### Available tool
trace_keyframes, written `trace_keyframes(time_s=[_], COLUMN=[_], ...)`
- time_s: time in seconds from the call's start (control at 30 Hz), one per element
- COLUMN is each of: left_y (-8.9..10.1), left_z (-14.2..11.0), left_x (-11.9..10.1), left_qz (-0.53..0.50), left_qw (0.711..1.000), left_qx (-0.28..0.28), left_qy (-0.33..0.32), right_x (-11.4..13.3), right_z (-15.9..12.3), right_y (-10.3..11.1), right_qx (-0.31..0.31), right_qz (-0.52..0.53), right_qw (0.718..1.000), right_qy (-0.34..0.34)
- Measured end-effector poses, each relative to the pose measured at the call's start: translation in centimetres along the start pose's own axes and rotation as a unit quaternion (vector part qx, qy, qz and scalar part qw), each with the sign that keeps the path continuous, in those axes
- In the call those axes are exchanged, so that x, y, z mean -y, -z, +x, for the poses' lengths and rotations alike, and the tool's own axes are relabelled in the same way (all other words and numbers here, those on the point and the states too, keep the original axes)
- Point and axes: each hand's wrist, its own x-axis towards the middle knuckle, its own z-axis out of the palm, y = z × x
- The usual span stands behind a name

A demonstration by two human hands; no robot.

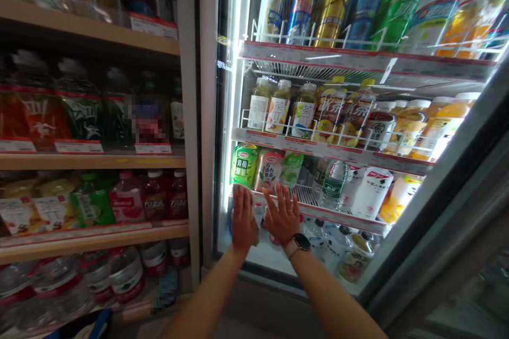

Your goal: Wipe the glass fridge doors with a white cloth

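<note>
My left hand (243,220) is raised in front of a lit drinks cooler, its fingers stretched upward and close together. Beside it, my right hand (283,217) has its fingers spread and wears a ring; a watch (301,242) is on that wrist. I see nothing held in either hand. Just above the fingertips stand a green tea bottle (244,164), a bottle with a reddish-brown label (269,167) and a pale green bottle (292,169). Whether the hands touch anything, or glass lies between, I cannot tell. Bottles low behind the hands are partly hidden.
Cans (301,13) and large bottles fill the upper cooler shelf, with tea and juice bottles (304,111) below. To the right are a water bottle (334,185), white bottles (371,192) and a slanting metal frame (433,198). Wooden shelves (95,161) of drinks stand left.
</note>
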Motion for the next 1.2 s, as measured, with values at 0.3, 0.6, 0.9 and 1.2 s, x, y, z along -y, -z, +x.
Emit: trace_keyframes(time_s=[0.3,0.6,0.9,1.2], left_y=[0.8,3.4,-0.6,2.0], left_z=[0.2,1.4,-4.0,-3.4], left_x=[2.4,6.1,0.4,5.2], left_qz=[0.088,0.035,0.035,0.158], left_qw=[0.98,0.987,0.998,0.951], left_qx=[0.052,-0.082,0.015,0.143], left_qy=[-0.17,0.131,0.044,-0.222], right_x=[-0.1,0.0,0.0,-0.1], right_z=[0.0,0.1,0.2,0.2], right_y=[0.1,0.2,0.3,0.2], right_qx=[0.007,0.01,0.003,0.004], right_qz=[-0.003,-0.002,0.003,0.005], right_qw=[1.0,1.0,1.0,1.0], right_qy=[0.004,-0.002,-0.002,0.001])
